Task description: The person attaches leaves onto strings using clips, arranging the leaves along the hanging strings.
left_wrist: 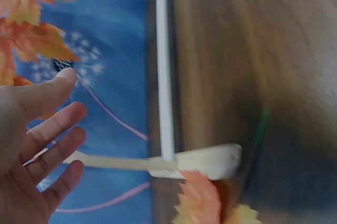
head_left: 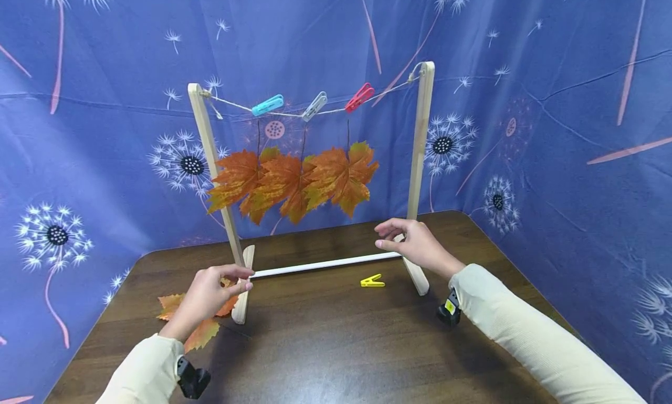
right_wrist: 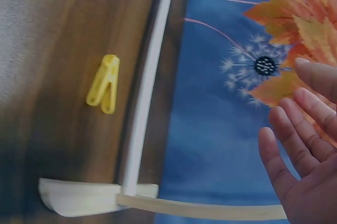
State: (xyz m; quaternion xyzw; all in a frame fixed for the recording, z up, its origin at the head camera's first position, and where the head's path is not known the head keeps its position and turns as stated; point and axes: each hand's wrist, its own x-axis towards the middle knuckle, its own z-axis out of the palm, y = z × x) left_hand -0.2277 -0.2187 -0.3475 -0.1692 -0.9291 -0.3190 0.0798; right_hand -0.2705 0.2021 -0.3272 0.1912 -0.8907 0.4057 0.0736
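My left hand [head_left: 207,293] hovers by the frame's left foot [head_left: 240,311], fingers relaxed, holding nothing. Near the right post, my right hand [head_left: 417,243] is likewise in the air with its fingers loosely spread and nothing in them. On the string [head_left: 336,111] between the posts sit a blue clothespin [head_left: 268,105], a pale grey clothespin [head_left: 314,106] and a red clothespin [head_left: 360,97]. Below them hang three orange maple leaves [head_left: 342,176] by thin stems, overlapping in a row. A yellow clothespin [right_wrist: 104,84] lies on the table, apart from both hands.
A white crossbar [head_left: 320,266] joins the feet of the wooden frame [head_left: 421,141]. More orange leaves [head_left: 202,335] lie on the brown table [head_left: 325,340] at the left, partly behind my left hand. Blue dandelion-print cloth [head_left: 572,176] encloses the back and sides.
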